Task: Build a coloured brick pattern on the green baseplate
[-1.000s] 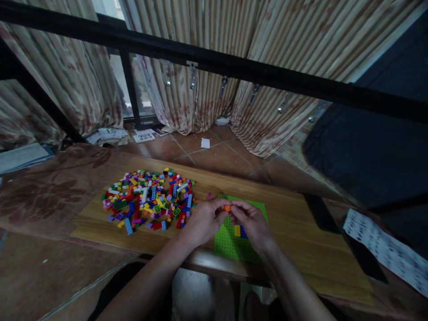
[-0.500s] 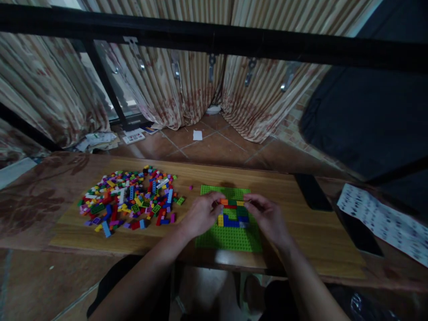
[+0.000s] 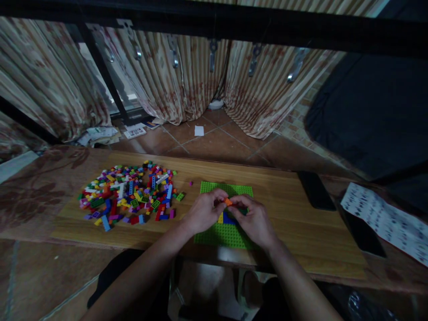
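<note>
Both hands meet in the lower middle of the frame, over a green baseplate (image 3: pixel 230 189) lying on a wooden table (image 3: pixel 294 223). The left hand (image 3: pixel 203 211) and the right hand (image 3: pixel 254 220) pinch a small orange brick (image 3: pixel 228 202) between their fingertips, thumbs and forefingers drawn in close around it. Whether the brick is lifted clear of the plate or pressed against the bricks below cannot be told, since the fingers cover its edges.

Under the hands only a scrap of yellow and blue bricks (image 3: pixel 224 218) shows on the plate; the rest of that build is hidden by the knuckles. The near edge of the plate is partly covered by the right wrist.

Left of centre, well apart from the hands, lies a heap of loose coloured bricks (image 3: pixel 129 198); the dim light blurs single pieces. A lone purple piece (image 3: pixel 190 183) sits between heap and plate. At the right a dark flat thing (image 3: pixel 316 191) and a printed sheet (image 3: pixel 384 220) run out of frame.
</note>
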Action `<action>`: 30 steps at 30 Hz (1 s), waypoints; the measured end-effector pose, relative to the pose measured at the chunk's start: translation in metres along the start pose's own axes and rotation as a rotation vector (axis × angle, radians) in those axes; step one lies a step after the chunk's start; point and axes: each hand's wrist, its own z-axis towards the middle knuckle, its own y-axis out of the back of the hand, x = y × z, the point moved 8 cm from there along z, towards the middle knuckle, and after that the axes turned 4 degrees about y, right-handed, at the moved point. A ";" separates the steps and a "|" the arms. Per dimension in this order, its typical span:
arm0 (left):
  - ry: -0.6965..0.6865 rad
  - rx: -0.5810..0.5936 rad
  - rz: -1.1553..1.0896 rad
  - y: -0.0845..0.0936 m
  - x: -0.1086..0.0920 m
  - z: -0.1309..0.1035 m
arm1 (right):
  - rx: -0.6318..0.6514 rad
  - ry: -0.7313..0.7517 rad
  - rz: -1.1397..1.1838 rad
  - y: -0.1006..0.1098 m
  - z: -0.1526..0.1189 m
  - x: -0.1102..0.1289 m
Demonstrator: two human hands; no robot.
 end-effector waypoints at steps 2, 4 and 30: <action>0.010 -0.016 -0.055 -0.001 0.001 0.000 | -0.006 -0.022 0.000 -0.001 -0.001 -0.001; 0.022 -0.022 -0.131 -0.002 0.003 0.001 | -0.022 -0.040 0.007 0.000 -0.001 -0.002; 0.298 -0.144 0.323 0.024 0.018 0.001 | 0.271 0.015 -0.192 -0.012 0.000 -0.022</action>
